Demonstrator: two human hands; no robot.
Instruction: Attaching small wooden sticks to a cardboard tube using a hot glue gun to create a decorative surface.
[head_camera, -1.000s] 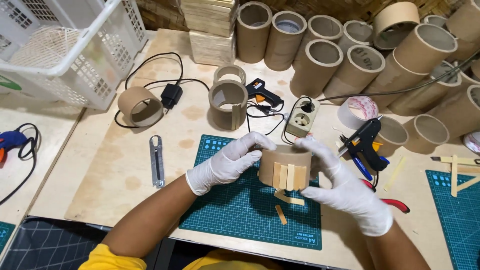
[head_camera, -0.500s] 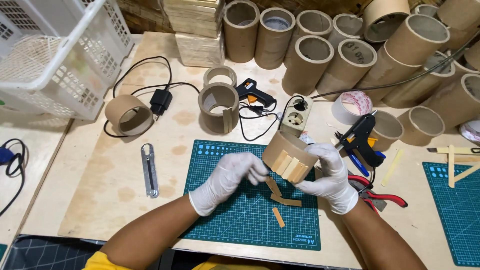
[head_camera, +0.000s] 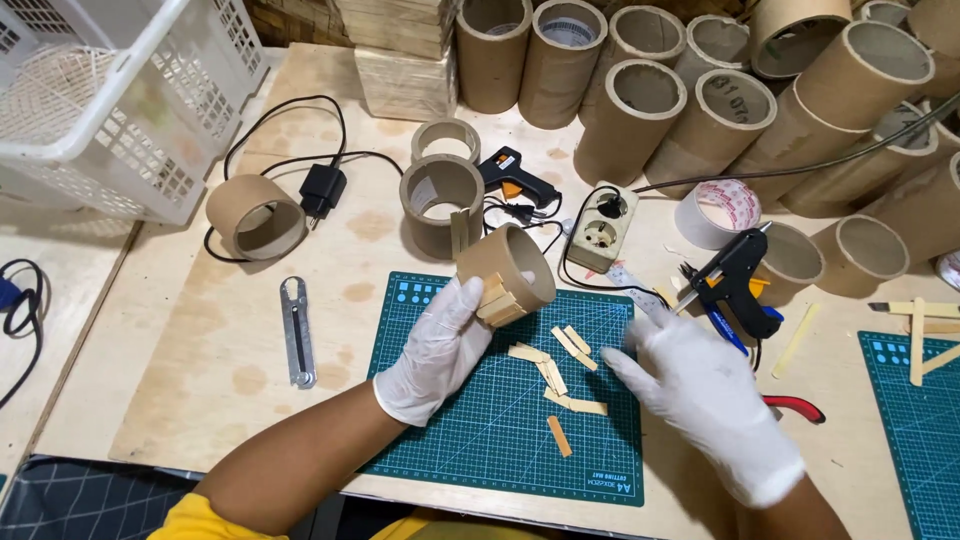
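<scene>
The left hand (head_camera: 440, 345), in a white glove, holds a short cardboard ring (head_camera: 505, 275) lifted above the far left part of a green cutting mat (head_camera: 450, 440). Its fingers (head_camera: 470, 300) are closed around the near side of the ring, which is tilted so its open end faces up and to the right. Several pale wooden sticks are fixed side by side on the ring's outer wall, right under the fingers.

The right hand (head_camera: 705, 395), also gloved, hangs over the right edge of the mat with its fingers (head_camera: 640, 345) spread loosely and holding nothing. Its fingertips are near a small scatter of loose wooden sticks (head_camera: 560, 365) lying on the middle of the mat.

On the tabletop (head_camera: 200, 390) left of the mat lies a metal utility knife (head_camera: 297, 330). Beyond the mat stand two more cardboard rings (head_camera: 442, 200), one behind the other, and another ring (head_camera: 257, 215) lies further left beside a black plug adapter (head_camera: 322, 188). A black glue gun (head_camera: 515, 178) lies just behind the held ring, next to a white power strip (head_camera: 605, 225). A second glue gun (head_camera: 735, 280) rests to the right of the mat, near a roll of tape (head_camera: 715, 212). Tall cardboard tubes (head_camera: 640, 110) crowd the far edge, and a white plastic basket (head_camera: 120, 100) sits at the far left.
</scene>
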